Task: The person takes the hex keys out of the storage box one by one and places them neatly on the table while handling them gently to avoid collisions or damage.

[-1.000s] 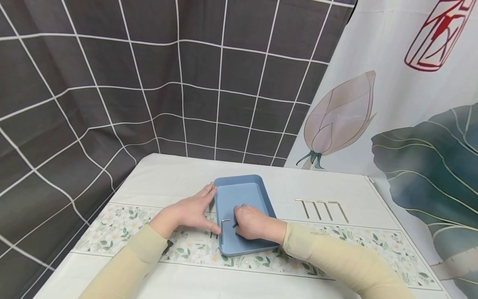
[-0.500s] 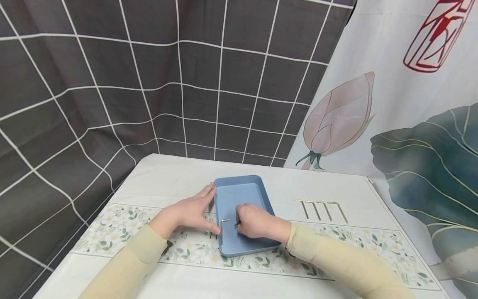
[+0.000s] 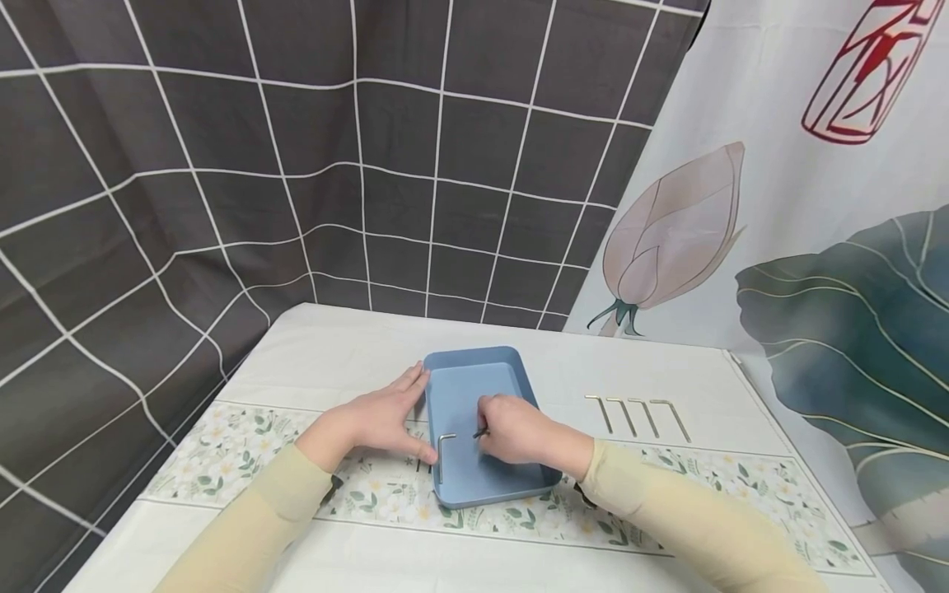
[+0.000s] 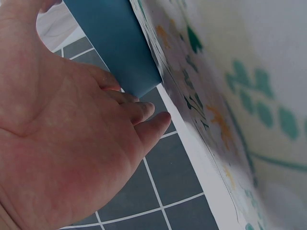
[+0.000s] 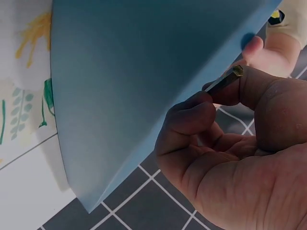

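Note:
A shallow blue tray (image 3: 482, 486) sits on the table in the head view. My left hand (image 3: 381, 420) is spread along the tray's left side, thumb and fingertips at the rim; in the left wrist view its fingers reach along the tray's outer wall (image 4: 115, 43). Over the tray, my right hand (image 3: 515, 428) has its fingers curled and pinches a hex key. Only the six-sided end of that hex key (image 5: 234, 73) shows clearly in the right wrist view; the rest is hidden by the fingers. Another silver hex key (image 3: 441, 461) lies inside the tray along its left wall.
To the right of the tray, several L-shaped hex keys (image 3: 633, 418) lie in a row on the white table cover (image 3: 356, 338). A floral band (image 3: 252, 445) runs across the cover. Dark gridded cloth (image 3: 400, 206) hangs behind.
My right hand has shifted slightly right and away from me over the tray, with the hex key still in its fingers. The left hand and the tray stay in place.

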`<state>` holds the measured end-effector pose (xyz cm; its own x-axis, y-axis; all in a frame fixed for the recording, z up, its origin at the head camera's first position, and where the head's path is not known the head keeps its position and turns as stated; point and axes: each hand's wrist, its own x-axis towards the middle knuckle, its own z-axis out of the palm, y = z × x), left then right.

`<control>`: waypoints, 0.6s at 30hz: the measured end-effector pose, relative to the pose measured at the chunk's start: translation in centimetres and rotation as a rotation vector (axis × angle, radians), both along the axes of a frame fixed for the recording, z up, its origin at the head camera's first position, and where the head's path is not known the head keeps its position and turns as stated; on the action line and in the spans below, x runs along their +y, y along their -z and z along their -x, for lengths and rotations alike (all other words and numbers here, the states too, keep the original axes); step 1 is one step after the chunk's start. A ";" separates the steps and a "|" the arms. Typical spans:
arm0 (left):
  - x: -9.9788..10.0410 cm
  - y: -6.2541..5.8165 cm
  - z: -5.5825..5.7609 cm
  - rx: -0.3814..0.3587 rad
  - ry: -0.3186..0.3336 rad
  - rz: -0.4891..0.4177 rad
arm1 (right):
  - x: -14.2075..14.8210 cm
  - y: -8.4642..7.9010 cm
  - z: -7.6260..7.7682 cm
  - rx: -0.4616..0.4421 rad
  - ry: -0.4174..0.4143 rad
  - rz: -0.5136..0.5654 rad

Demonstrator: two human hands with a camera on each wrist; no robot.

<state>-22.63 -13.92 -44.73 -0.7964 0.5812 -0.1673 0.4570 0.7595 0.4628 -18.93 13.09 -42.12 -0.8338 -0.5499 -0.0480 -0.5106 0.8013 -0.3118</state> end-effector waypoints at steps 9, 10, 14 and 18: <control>0.0 0.1 0.1 0.009 0.002 0.000 | 1.1 -0.8 0.0 0.009 0.031 0.037; 0.0 0.1 0.1 0.010 0.002 0.004 | 1.3 -0.9 0.0 0.013 0.032 0.045; 0.0 0.2 0.1 0.016 0.006 0.002 | 1.8 -1.2 0.1 0.027 0.045 0.060; 0.0 0.2 0.0 0.016 0.012 -0.003 | 2.3 -1.5 0.1 0.006 0.081 0.073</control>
